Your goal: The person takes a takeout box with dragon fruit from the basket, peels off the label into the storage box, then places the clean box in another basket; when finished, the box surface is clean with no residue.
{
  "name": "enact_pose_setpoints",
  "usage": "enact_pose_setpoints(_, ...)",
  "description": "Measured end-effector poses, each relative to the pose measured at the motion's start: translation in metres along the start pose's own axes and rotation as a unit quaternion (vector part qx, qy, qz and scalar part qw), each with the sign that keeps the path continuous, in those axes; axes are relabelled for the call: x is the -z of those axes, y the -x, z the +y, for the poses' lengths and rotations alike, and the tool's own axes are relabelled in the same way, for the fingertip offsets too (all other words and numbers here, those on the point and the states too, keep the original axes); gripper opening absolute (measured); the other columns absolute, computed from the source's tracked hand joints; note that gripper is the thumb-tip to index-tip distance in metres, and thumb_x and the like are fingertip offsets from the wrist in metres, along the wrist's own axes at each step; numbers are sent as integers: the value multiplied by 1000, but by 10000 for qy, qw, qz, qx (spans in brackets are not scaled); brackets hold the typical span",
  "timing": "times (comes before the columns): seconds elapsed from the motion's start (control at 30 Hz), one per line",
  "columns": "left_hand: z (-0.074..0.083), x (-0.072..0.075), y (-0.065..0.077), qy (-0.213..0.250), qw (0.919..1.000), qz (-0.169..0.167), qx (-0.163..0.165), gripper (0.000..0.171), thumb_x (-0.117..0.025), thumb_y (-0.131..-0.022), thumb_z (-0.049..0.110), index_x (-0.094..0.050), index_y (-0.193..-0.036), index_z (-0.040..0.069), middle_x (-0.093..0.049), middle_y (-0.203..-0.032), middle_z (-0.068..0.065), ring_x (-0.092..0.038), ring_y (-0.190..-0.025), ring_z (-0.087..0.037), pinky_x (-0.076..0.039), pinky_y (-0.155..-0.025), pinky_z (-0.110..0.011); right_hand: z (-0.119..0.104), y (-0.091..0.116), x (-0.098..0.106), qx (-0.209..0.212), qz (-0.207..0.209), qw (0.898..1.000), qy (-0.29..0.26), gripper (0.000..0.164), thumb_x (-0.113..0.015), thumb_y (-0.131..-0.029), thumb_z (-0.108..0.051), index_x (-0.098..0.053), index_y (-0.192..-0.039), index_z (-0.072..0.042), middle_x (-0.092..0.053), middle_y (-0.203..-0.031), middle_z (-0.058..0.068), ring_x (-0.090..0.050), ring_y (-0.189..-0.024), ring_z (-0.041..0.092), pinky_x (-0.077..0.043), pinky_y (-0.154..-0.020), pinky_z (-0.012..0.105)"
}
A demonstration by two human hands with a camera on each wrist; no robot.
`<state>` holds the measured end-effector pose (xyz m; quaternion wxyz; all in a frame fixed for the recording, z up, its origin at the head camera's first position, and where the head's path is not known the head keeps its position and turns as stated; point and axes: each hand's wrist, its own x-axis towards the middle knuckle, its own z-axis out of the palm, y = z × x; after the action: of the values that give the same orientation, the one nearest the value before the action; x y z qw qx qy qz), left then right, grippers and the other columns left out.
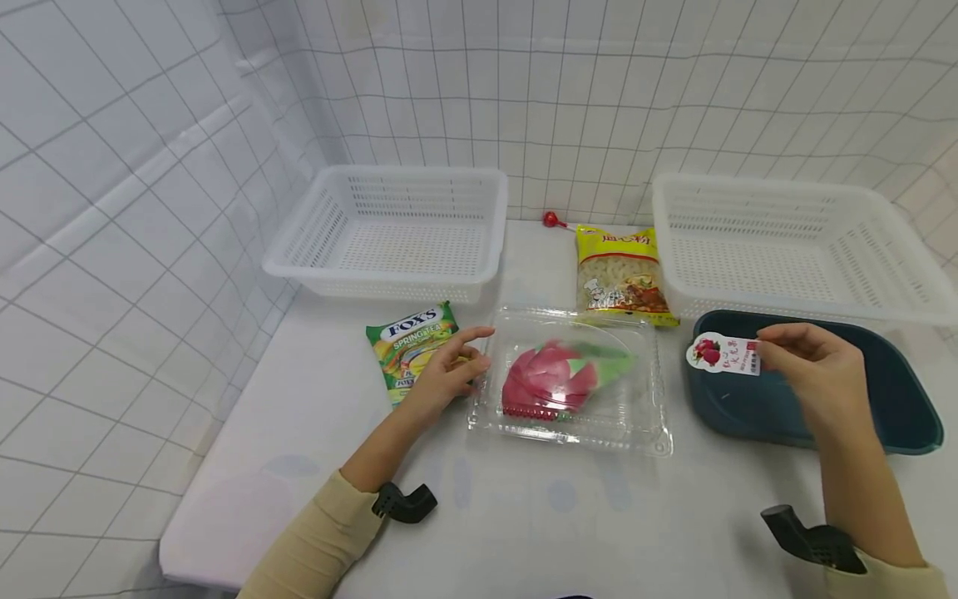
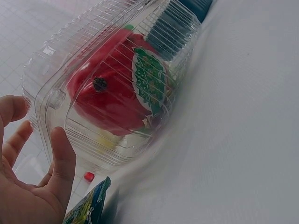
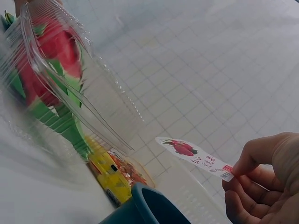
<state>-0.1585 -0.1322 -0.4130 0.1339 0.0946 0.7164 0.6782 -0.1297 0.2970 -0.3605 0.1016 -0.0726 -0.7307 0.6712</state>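
A clear plastic clamshell box (image 1: 649,408) stands closed at the middle of the table, with a pink and green dragon fruit (image 1: 550,378) inside. My left hand (image 1: 449,374) is at the box's left edge; in the left wrist view its thumb and fingers (image 2: 63,154) are spread at the rim, and firm contact is hard to tell. Between thumb and index finger, my right hand (image 1: 819,366) pinches a white label (image 1: 729,355) printed with red fruit and writing. It holds the label above a dark teal basin (image 1: 891,391), apart from the box.
A green FOX'S candy bag (image 1: 407,345) lies left of the box, partly behind the left hand. White baskets stand at back left (image 1: 419,237) and back right (image 1: 778,258). Between them are a yellow food packet (image 1: 621,274) and a red lollipop (image 1: 551,220).
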Motion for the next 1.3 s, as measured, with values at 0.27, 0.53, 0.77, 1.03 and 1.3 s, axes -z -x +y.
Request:
enact_pose_setpoints(0.27, 0, 0, 0, -48, 10000, 16, 39, 46, -57, -97, 18, -48, -142, 16, -48, -106, -10, -52, -91, -21, -48, -69, -25, 5, -3, 9, 37, 373, 9981, -487, 13, -69, -87, 2, -72, -96, -7, -67, -84, -5, -62, -68, 6, -50, -63, 11)
enact_pose_setpoints(0.53, 1, 0, -1, -18, 10000, -15, -5, 45, -57, -97, 17, -48, -142, 15, -48, -106, -10, -51, -90, -20, -48, -69, -25, 15, -7, 17, 39, 584, 9967, -562, 16, -68, -87, 5, -72, -92, -10, -66, -81, -4, -61, -65, 6, -50, -59, 12)
enact_pose_setpoints(0.77, 0, 0, -1, -102, 9999, 4, -14, 45, -57, -97, 17, -48, -142, 15, -48, -106, -10, -52, -91, -21, -49, -69, -25, 26, -8, 26, -136, 335, 9900, 1366, 12, -65, -92, -7, -67, -101, -14, -63, -82, -16, -57, -70, 0, -46, -63, 8)
enact_pose_setpoints(1.03, 1, 0, 0, -84, 9999, -3, -58, 45, -57, -97, 18, -48, -141, 13, -48, -105, -10, -52, -90, -20, -49, -69, -24, 35, -8, 26, 60, -193, 9598, 2798, 25, -64, -94, -17, -61, -112, 0, -58, -83, -22, -54, -74, -3, -45, -62, 10)
enact_pose_setpoints(1.3, 2, 0, 1, -56, 9999, -10, -84, 45, -57, -97, 17, -48, -141, 13, -48, -105, -10, -51, -89, -19, -48, -68, -23, 35, -8, 23, 255, -524, 9215, 3841, 26, -61, -94, -12, -62, -112, 6, -65, -93, 9, -47, -70, -12, -42, -57, 14)
